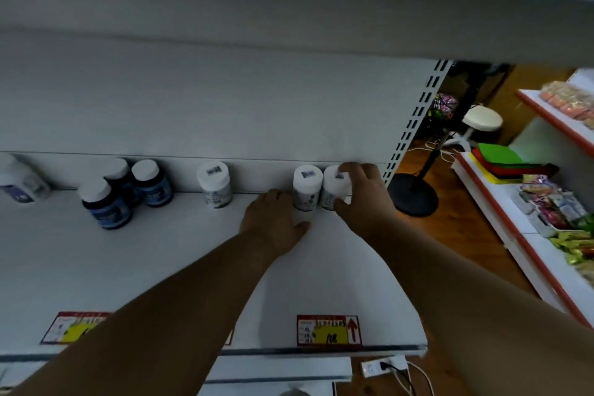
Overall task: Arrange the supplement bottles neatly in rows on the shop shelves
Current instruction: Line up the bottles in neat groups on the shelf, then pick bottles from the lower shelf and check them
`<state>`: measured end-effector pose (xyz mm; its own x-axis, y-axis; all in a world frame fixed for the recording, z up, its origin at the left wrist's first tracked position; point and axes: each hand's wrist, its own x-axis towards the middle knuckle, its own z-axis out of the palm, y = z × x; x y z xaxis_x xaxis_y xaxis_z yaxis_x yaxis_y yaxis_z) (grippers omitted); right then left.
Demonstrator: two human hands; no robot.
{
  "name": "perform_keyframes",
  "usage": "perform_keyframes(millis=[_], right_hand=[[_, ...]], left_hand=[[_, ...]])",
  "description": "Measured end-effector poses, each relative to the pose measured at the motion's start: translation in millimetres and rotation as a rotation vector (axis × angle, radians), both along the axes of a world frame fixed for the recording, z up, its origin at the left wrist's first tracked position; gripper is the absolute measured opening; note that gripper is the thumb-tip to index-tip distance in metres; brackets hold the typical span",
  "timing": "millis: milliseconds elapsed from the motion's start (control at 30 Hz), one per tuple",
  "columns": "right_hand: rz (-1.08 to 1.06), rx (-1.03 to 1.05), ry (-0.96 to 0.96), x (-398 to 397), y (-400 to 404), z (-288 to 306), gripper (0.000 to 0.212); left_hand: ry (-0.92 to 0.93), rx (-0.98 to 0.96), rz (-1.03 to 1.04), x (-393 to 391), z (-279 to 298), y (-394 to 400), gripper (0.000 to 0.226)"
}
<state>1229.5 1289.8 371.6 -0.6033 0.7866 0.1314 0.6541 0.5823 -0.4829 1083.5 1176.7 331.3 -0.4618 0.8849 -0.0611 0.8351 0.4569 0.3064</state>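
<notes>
Two white bottles (307, 187) touch at the shelf (160, 251) back; right hand (361, 194) fingers curl round the rightmost bottle (332, 188), left hand (274, 219) fingers press its neighbour.

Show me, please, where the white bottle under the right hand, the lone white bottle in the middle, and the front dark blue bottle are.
white bottle under the right hand (331, 191), head view, on its side wall.
lone white bottle (214, 176), head view, on its lid.
front dark blue bottle (107, 210), head view, on its label.
</notes>
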Motion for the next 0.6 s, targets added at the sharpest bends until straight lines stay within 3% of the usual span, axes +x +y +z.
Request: perform_keyframes(millis=[200,367,600], right_hand=[[-0.02,0.075,0.046,9,-52,13,0.064],[-0.025,0.099,0.092,-3,-130,15,0.061],[0.175,0.083,0.235,-68,-241,8,0.047]], left_hand=[[-0.018,0.044,-0.037,4,10,-40,0.084],[-0.053,0.099,-0.118,-1,21,-111,0.081],[0.044,0.168,-0.022,-37,32,-244,0.077]])
